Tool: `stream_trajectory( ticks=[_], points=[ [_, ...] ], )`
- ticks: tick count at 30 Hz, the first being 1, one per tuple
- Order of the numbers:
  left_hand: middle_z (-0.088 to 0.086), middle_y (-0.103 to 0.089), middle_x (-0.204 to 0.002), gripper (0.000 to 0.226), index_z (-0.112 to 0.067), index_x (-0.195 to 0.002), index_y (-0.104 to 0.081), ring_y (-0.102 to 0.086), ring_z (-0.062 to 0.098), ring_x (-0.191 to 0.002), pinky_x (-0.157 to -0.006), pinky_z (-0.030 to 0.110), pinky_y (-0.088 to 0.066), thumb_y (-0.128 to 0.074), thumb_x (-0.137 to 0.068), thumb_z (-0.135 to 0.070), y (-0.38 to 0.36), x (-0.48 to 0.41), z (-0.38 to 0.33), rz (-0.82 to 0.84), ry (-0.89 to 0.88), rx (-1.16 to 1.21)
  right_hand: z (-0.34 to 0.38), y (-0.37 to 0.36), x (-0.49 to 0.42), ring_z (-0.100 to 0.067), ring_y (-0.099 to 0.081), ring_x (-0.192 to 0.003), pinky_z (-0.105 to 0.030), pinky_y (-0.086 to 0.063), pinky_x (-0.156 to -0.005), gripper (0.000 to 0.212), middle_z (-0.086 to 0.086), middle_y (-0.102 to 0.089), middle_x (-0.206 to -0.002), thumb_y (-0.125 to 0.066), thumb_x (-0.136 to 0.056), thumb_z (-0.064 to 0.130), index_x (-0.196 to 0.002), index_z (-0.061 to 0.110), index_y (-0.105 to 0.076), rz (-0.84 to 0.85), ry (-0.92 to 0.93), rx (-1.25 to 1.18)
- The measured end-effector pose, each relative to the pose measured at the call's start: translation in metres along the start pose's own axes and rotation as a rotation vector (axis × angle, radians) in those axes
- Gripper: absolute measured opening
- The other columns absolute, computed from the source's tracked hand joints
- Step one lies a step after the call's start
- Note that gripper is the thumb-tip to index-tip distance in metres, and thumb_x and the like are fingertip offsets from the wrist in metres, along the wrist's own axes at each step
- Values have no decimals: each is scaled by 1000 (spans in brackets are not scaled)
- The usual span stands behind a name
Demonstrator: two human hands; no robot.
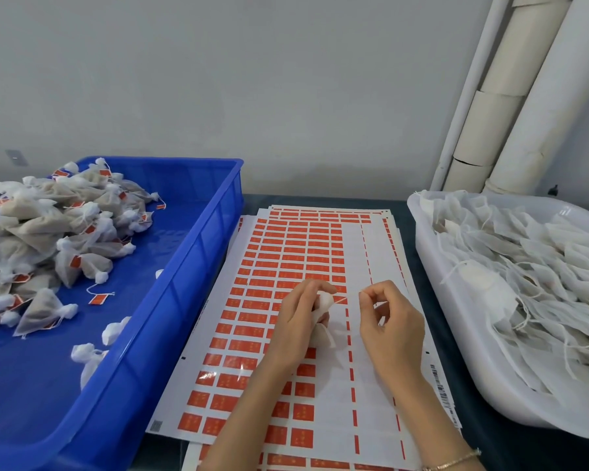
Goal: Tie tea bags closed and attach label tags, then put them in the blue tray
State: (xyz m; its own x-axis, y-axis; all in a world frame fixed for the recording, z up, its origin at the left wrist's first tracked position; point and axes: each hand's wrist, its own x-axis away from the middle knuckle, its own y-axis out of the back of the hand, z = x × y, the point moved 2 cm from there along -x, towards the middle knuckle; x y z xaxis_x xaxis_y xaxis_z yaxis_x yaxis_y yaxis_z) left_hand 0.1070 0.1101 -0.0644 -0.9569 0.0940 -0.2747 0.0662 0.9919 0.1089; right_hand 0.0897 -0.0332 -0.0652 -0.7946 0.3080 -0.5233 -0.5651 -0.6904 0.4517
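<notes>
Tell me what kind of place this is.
Probably a tea-bag packing workstation: a blue tray holding tagged tea bags, sheets of red label stickers, and a white tub of untied bags.

A: What is worn on the arms?
B: A thin gold-coloured chain bracelet [456, 459] round the right wrist, at five o'clock in the view.
A: And higher up?
B: The left forearm [245, 413] and right forearm [419, 402] are bare, as are the left hand [296, 321] and right hand [388, 321].

in front of you a dark table [323, 199] carries three things side by side: a blue tray [198, 280] on your left, a slightly fanned stack of label sheets [374, 253] lying flat in the middle, and a white tray [432, 266] on your right.
</notes>
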Motion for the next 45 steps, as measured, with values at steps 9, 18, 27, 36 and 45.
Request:
stream_trajectory(
  ticks=[9, 18, 27, 36, 45],
  points=[
    [-16, -66, -80, 30, -24, -87, -69, -61, 7, -78, -64, 12, -47, -44, -93, -39, -2, 0, -4, -11, 19, 29, -3, 3, -4, -6, -58, -63, -16, -45, -58, 7, 15, -63, -80, -65, -88, 24, -85, 25, -59, -37, -50, 27],
    [-3, -58, -70, 21, -21, -76, -59, -53, 3, -64, -62, 15, -45, -53, -96, -22, -3, -2, 9, 5, 57, -165, -7, 5, -5, -5, -62, -73, -8, -41, -62, 14, 27, -60, -81, -69, -87, 26, -81, 36, -62, 62, -191, -101],
    [-8, -64, -73, 20, -21, -82, -58, -61, 3, -68, -64, 9, -49, -49, -99, -28, 6, -4, 19, -166, 150, -31, -24, 11, -6, -25, -38, -132, -45, -38, -106, 60, -3, -45, -143, -59, -90, 40, -142, 20, -38, 182, -371, 355],
    [-9, -62, -69, 21, -19, -83, -59, -60, 5, -64, -66, 14, -52, -48, -99, -27, 6, -4, 19, -178, 177, 22, -14, 16, -17, -29, -50, -123, -46, -40, -105, 56, -9, -53, -136, -64, -89, 32, -138, 17, -43, 132, -338, 279],
    [-6, -62, -72, 21, -18, -82, -58, -59, 5, -64, -66, 15, -52, -48, -99, -26, 6, -5, 19, -176, 187, 45, -13, 22, -47, -17, -55, -89, -33, -43, -79, 59, -10, -61, -115, -78, -77, 25, -126, 19, -45, 28, -366, 5]
  ],
)
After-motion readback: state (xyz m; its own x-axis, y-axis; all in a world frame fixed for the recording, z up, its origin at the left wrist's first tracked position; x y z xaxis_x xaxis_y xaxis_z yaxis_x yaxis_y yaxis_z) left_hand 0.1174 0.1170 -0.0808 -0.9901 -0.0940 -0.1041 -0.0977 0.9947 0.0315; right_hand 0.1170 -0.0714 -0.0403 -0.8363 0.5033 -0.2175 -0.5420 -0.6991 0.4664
